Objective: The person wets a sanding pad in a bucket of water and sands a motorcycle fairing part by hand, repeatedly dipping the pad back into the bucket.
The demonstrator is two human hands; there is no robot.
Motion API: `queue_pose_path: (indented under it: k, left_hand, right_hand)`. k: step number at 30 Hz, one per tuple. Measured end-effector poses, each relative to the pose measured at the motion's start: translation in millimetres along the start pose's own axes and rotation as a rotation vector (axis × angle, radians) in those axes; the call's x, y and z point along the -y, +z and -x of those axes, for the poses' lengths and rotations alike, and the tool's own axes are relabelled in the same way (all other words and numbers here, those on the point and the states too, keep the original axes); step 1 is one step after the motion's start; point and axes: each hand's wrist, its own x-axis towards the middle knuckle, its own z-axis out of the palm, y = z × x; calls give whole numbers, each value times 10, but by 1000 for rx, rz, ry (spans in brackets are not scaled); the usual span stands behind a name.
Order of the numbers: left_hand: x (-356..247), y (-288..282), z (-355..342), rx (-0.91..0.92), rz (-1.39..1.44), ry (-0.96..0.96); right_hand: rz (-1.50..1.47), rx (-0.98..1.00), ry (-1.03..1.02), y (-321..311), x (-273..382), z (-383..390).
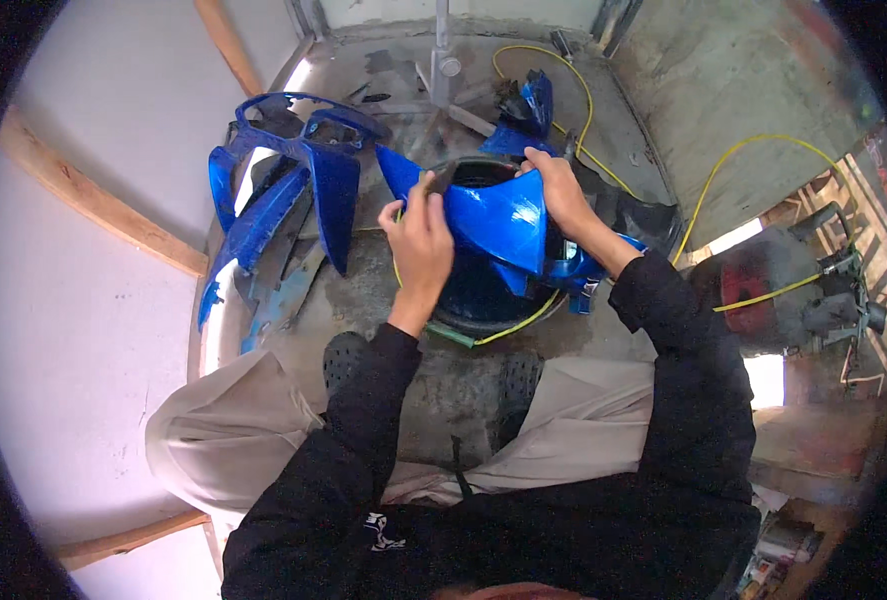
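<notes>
A glossy blue plastic motorcycle fairing panel (493, 226) is held up in front of me, above a round black tub or tyre (463, 310). My right hand (561, 195) grips its upper right edge, fingers curled over the top. At the panel's left part, my left hand (421, 238) is closed with bent fingers against the surface. A small dark patch shows by the left fingertips; whether it is a separate thing I cannot make out. More blue pieces (575, 268) lie under the panel's right side, partly hidden by my right wrist.
Blue fairing parts (333, 195) lie on the floor to the left, another blue piece (533, 110) at the back. A yellow hose (588, 110) winds around the tub and along the right to a dark red-and-black machine (763, 290). A metal post (443, 60) stands at the far side.
</notes>
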Motion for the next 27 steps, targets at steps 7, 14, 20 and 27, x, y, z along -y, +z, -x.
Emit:
queue_pose_path:
  k: [7, 14, 20, 27]
  left_hand:
    - [-601, 89, 405, 190, 253, 349]
    - [-20, 88, -74, 59, 13, -13]
    - [-618, 107, 413, 204, 177, 367]
    - [71, 112, -55, -74, -76, 11]
  right_hand:
    - [4, -28, 13, -57, -86, 54]
    - [-226, -57, 145, -13, 116, 24]
    - [8, -22, 55, -86, -34, 59]
    - [-141, 3, 57, -36, 53, -16]
